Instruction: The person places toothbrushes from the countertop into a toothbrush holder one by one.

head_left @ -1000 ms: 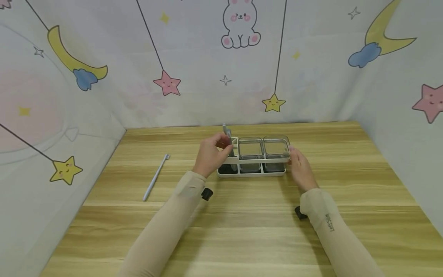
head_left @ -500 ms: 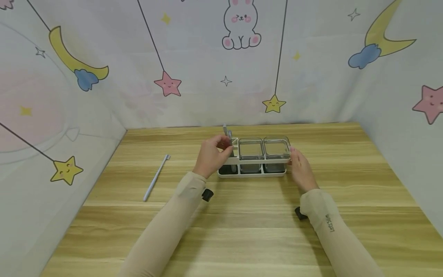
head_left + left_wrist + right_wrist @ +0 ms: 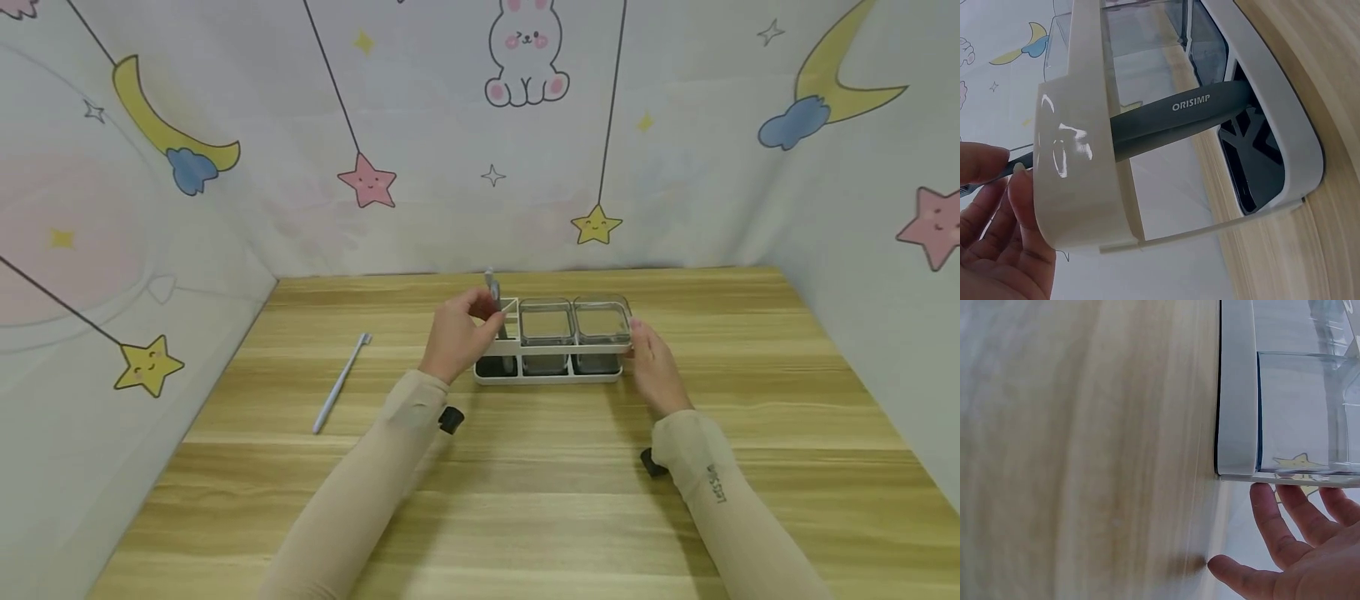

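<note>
The left hand (image 3: 455, 337) pinched a dark grey toothbrush (image 3: 1172, 119) by its upper end — the handle stood nearly upright inside the leftmost compartment of the white holder (image 3: 547, 375), reaching down to the slotted base. The holder sat on the wooden counter (image 3: 525, 500), near its far edge, with two clear square cups (image 3: 546, 327) filling its middle and right compartments. The right hand (image 3: 654, 367) rested its straight, relaxed fingers (image 3: 1285, 519) against the holder's right end — gripping nothing. A second, light-coloured toothbrush (image 3: 339, 385) lay flat on the counter, well apart to the left.
</note>
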`<state>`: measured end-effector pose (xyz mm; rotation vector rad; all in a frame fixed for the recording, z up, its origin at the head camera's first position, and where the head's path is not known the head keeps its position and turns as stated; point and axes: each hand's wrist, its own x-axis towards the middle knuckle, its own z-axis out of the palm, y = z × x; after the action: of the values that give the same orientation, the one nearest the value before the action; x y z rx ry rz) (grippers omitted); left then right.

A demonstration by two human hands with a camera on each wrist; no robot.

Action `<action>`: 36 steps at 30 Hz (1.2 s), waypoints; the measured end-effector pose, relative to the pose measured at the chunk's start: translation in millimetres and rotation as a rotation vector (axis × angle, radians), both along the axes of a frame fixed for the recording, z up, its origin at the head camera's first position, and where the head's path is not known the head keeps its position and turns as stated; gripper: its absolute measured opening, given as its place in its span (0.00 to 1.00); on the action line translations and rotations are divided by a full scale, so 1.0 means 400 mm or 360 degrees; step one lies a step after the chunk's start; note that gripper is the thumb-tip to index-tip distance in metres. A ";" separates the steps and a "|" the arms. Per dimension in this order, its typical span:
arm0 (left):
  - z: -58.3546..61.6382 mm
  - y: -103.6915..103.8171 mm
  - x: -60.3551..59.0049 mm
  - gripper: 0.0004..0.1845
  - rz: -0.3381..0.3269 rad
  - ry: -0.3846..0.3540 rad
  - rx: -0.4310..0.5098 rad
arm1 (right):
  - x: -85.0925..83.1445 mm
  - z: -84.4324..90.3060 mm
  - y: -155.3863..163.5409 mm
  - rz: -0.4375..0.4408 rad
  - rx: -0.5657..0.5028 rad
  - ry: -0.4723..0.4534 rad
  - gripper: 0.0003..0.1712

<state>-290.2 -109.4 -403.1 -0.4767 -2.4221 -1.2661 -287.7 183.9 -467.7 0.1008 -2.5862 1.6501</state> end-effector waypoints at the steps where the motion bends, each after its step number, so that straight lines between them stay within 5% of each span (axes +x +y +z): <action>1: 0.000 0.000 0.000 0.06 0.0005 -0.0003 0.0009 | 0.000 0.000 0.000 0.0004 -0.0005 0.0001 0.42; 20: 0.011 0.007 -0.003 0.07 0.0154 -0.0085 0.0114 | 0.000 0.002 0.007 -0.0029 0.0010 -0.0025 0.42; 36: 0.018 -0.012 -0.003 0.09 0.0177 -0.0032 0.0173 | -0.003 0.000 0.002 -0.0026 0.0002 -0.0034 0.43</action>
<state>-291.4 -114.3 -395.8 -0.2957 -2.3459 -1.3517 -288.9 184.8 -467.6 0.0618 -2.5966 1.6530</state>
